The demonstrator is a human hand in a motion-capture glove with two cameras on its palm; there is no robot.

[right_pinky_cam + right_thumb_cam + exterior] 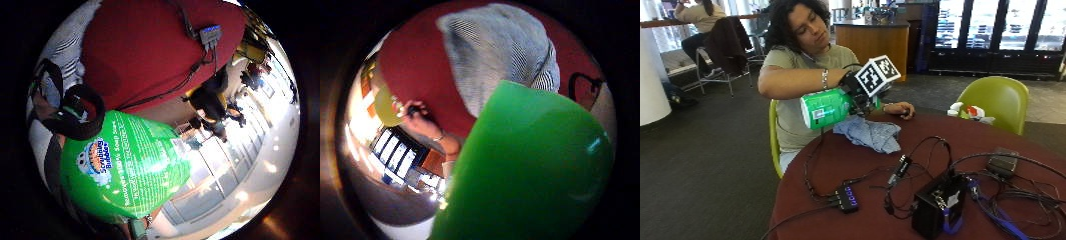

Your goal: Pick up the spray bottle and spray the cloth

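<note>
The right hand (856, 90), fingers wrapped round the green spray bottle (826, 107), holds it tipped on its side above the worktop (840, 165), nozzle end seemingly toward the crumpled cloth (869, 134) just below, apparently to aim the spray.

Inventory by count:
- Green spray bottle (826, 108): one, gripped in the gloved right hand (859, 90), above the table.
- Blue-grey cloth (869, 133): one, crumpled on the table at 5 o'clock from the bottle.
- Round dark red table (840, 165): one.
- Yellow-green chairs: two, one (996, 100) at 3 o'clock from the bottle, one (774, 135) behind the person.
- Black box (936, 205): one.
- Small black hub (846, 198): one.
</note>
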